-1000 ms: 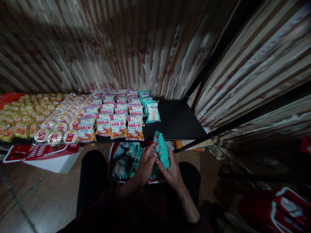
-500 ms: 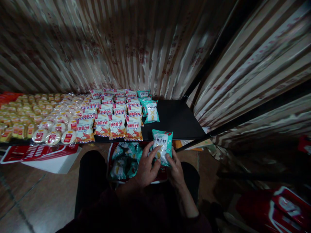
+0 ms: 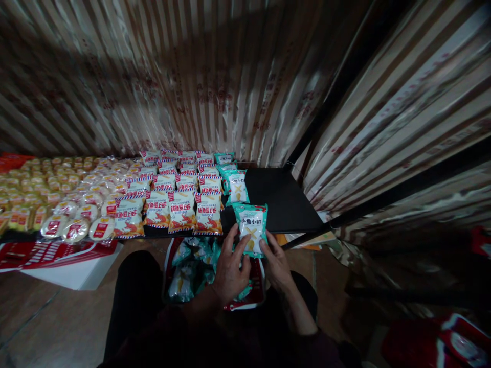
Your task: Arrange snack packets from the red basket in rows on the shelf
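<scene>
Just over the front edge of the black shelf [image 3: 284, 189], we hold a teal snack packet [image 3: 251, 221], its printed front turned towards us and its top overlapping the shelf in our view; whether its underside touches the shelf we cannot tell. Our right hand [image 3: 276, 265] pinches the packet's lower right corner, thumb on the front and the other fingers along the side. Our left hand [image 3: 230, 268] has its fingers slightly spread against the left side and lower front; we cannot tell whether they grip or merely steady it.

Behind the packet, matching teal packets [image 3: 237, 189] run back in a line beside rows of white-and-orange packets [image 3: 182, 212]. Below the shelf's edge, a red basket [image 3: 259, 278] holds loose teal packets [image 3: 182, 282].

We judge the step in hand to be placing this packet at the front of the teal line, print outward. As we read it, the next move calls for easing it back and slightly left until it rests against the one behind, level with the white-and-orange front row, then letting go gently so that nothing topples.
</scene>
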### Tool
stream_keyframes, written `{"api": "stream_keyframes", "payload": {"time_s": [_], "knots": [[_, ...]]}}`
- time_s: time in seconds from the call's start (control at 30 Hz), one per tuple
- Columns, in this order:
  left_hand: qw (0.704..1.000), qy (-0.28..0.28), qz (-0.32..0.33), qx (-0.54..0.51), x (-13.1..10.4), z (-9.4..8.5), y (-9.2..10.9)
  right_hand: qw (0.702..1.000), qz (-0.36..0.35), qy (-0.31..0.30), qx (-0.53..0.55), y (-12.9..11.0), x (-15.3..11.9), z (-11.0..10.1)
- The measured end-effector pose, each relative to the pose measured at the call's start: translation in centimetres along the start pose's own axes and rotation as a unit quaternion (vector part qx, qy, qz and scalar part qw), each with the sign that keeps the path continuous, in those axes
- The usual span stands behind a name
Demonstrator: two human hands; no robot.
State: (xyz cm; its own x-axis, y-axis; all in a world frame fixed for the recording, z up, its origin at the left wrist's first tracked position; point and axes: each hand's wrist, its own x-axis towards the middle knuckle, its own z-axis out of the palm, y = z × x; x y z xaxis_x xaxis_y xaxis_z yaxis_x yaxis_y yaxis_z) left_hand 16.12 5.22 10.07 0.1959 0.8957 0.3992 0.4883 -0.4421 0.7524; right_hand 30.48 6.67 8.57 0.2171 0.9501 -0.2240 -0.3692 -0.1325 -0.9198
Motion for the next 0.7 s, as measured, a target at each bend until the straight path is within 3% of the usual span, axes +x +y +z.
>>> {"api": "stream_keyframes", "payload": {"time_s": [0.23,0.47,0.7], "knots": [[0.999,0.002,-0.005,0.032,2.2,0.4,-0.6,1.0,-0.021,-0.015,-0.009,-0.1,2.1,1.1],[0.998,0.017,-0.014,0.058,4.5,1.3,-1.1,0.99,-0.088,-0.037,-0.101,0.1,5.6,0.7],[0.996,0.022,-0.041,0.075,6.8,2.5,-2.5,0.944,-0.198,0.003,-0.263,0.8,9.4,0.6]]}}
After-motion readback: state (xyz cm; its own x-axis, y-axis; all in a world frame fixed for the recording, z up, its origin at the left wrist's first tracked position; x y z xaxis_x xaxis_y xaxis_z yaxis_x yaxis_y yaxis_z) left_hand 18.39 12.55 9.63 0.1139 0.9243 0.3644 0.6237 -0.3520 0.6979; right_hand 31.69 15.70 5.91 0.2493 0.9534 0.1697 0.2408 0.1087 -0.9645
